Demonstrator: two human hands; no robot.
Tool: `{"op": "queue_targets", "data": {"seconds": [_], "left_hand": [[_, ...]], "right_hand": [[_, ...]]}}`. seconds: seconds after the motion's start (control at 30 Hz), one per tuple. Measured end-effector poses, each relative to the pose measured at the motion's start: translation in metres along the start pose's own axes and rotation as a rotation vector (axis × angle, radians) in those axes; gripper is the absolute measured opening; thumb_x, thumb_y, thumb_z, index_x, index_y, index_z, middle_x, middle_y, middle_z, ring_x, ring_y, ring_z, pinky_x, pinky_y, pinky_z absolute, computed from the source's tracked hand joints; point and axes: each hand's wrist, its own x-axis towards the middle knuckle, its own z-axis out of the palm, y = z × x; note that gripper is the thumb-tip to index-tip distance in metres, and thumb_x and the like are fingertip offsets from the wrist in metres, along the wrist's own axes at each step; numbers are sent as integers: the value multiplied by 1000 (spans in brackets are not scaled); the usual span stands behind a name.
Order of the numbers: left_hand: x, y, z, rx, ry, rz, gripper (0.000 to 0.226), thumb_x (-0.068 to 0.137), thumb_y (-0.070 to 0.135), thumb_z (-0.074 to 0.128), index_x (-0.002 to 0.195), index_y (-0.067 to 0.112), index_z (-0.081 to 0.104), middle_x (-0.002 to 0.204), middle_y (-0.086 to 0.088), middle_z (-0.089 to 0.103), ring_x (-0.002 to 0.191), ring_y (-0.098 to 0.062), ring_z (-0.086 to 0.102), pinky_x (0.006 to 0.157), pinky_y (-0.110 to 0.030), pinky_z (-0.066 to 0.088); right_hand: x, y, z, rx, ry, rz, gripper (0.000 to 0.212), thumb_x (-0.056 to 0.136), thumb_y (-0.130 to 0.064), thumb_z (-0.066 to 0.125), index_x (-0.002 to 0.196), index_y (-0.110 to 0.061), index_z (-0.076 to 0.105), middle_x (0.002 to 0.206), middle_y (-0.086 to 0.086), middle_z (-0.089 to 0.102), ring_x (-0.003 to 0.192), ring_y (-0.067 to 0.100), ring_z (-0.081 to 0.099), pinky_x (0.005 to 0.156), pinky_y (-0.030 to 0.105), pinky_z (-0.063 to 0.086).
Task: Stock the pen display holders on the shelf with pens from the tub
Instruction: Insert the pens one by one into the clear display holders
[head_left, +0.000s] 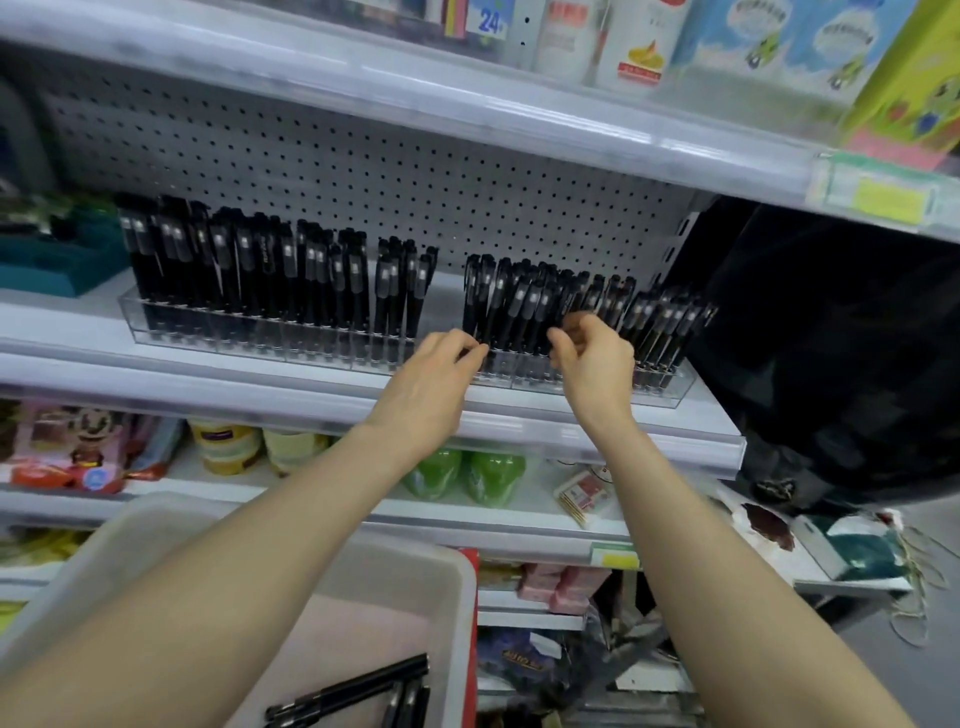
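Note:
Two clear pen display holders stand on the white shelf: the left holder packed with upright black pens, the right holder with leaning black pens. My left hand reaches to the right holder's left end, fingertips pinching a black pen there. My right hand is at the middle of the same holder, fingers curled round pens. Below, a pale tub holds several loose black pens.
A teal tray sits left of the holders. A dark bulky object fills the right side. Lower shelves carry green bottles, jars and packets. A pegboard backs the shelf, under an upper shelf edge.

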Motion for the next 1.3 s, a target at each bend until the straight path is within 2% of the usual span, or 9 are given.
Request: {"op": "queue_targets", "data": {"seconds": [0.23,0.37,0.47,0.53,0.63,0.83,0.97,1.17,1.3], "left_hand": [[-4,-2,-3,-26,-19,32,60,91,0,56,148,6,36,146,-9,38,136,-25,32,110,-33,33],[-28,-7,-17,-43,-19,70,52,94,10,57,145,13,44,149,-6,38,139,-23,31,113,-37,34],[-56,-17,-33,-46,-11,28,44,95,16,58,139,17,51,142,-4,45,132,-24,40,103,-41,44],[-80,-32,-41,-47,-9,6,37,93,18,62,130,16,59,131,-6,53,120,-28,49,93,-44,50],[-124,-57,-46,-27,-54,-17,32,90,21,64,121,14,65,119,-6,57,107,-30,55,90,-43,49],[-207,-92,-33,-17,-115,-89,37,86,22,68,121,13,66,116,-13,62,100,-38,60,89,-43,49],[-229,-97,-22,-71,-81,-111,45,87,27,59,131,15,58,126,-13,56,113,-36,51,100,-47,41],[-237,-98,-14,-100,-58,-101,56,84,20,64,138,20,48,131,-14,49,124,-34,41,113,-52,25],[-239,-97,-15,-120,-65,-113,52,88,26,53,139,21,47,132,-12,49,127,-32,40,116,-51,20]], "right_hand": [[-5,-5,1,-19,4,33,17,95,-18,61,107,-7,66,92,6,71,86,23,65,82,36,53],[-18,-10,-3,12,27,58,28,94,-11,59,122,-7,61,97,3,68,89,16,61,85,30,51],[-39,-15,-3,68,68,98,35,95,-8,57,130,-10,56,97,-1,64,89,12,59,81,21,46],[-59,-21,1,95,88,116,34,95,-9,57,129,-12,55,98,-3,62,90,11,58,82,22,46],[-100,-33,16,113,76,113,26,93,-9,60,118,-14,62,94,-3,65,87,13,60,82,25,49],[-198,-62,62,104,-185,35,16,86,-5,64,97,-14,71,87,-4,69,78,10,62,74,16,47],[-247,-70,88,28,-429,103,14,84,-6,66,90,-17,73,79,-6,67,70,7,58,68,13,43],[-278,-52,102,-251,-611,137,36,79,6,49,89,-19,73,94,6,72,94,26,66,85,34,52],[-280,-52,102,-344,-781,151,36,77,5,52,90,-21,72,102,2,70,100,22,63,90,30,51]]}}
